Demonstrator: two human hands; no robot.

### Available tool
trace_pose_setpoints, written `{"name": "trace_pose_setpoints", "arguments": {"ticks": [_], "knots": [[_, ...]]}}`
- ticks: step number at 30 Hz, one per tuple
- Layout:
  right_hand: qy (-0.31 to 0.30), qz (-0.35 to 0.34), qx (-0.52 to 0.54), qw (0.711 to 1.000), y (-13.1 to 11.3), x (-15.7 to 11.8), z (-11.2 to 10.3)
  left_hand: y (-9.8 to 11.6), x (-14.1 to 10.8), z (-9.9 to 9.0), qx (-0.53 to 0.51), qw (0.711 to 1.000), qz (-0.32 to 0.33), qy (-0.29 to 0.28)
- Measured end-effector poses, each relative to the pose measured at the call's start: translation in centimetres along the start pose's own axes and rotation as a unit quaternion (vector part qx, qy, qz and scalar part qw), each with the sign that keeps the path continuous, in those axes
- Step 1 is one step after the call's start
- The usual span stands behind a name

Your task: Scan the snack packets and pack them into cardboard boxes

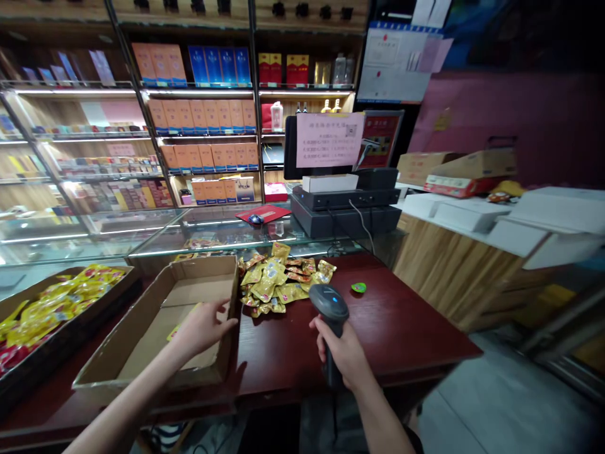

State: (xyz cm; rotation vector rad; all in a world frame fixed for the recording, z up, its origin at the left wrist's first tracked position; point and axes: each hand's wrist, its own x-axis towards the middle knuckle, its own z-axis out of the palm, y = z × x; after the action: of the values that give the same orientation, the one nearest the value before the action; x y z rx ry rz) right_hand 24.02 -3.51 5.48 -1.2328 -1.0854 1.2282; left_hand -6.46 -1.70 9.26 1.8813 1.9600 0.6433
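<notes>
My right hand (344, 353) is wrapped round the handle of a dark barcode scanner (329, 304), held upright at the front of the dark red table (378, 321). My left hand (204, 326) hovers over the right side of a shallow cardboard box (137, 334), fingers apart and nothing seen in them. Inside the box, a yellow packet shows partly behind that hand. Just right of the box lies a pile of gold snack packets (271, 280). A small green item (358, 287) sits on the table beyond the scanner.
At the far left stands another box of yellow packets (61, 302). Behind the table are a glass counter (208, 221), a monitor with a pink sign (329, 140) and a black cash drawer (345, 217). White boxes (467, 214) rest on a wooden cabinet at right.
</notes>
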Motion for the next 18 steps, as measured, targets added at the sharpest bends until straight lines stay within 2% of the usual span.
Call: {"name": "trace_pose_setpoints", "arguments": {"ticks": [3, 5, 7, 10, 11, 14, 16, 18], "knots": [[0.011, -0.003, 0.018, 1.000, 0.2, -0.1, -1.2, 2.7, 0.3, -1.1, 0.160, 0.984, 0.027, 0.081], [0.017, -0.003, 0.032, 0.999, 0.5, -0.1, -1.7, 5.5, 0.7, -0.5, 0.184, 0.977, 0.045, 0.100], [0.021, 0.002, 0.038, 0.999, 0.6, -0.1, -2.1, 8.6, 1.4, 1.6, 0.163, 0.980, 0.077, 0.088], [0.036, 0.009, 0.037, 0.999, 0.7, -0.3, -2.7, 12.1, 3.9, 6.2, 0.109, 0.986, 0.115, 0.052], [0.042, 0.012, 0.034, 0.998, 0.7, -0.5, -2.9, 12.9, 5.0, 7.8, 0.124, 0.985, 0.120, 0.026], [0.048, 0.014, 0.025, 0.998, 0.7, -1.1, -3.7, 13.9, 8.5, 11.4, 0.195, 0.970, 0.146, -0.010], [0.046, 0.011, 0.023, 0.999, 0.7, -1.6, -4.3, 13.4, 10.2, 12.6, 0.268, 0.951, 0.152, 0.002], [0.045, 0.009, 0.021, 0.999, 0.8, -2.1, -4.8, 12.3, 11.5, 12.9, 0.318, 0.937, 0.146, -0.001]]}}
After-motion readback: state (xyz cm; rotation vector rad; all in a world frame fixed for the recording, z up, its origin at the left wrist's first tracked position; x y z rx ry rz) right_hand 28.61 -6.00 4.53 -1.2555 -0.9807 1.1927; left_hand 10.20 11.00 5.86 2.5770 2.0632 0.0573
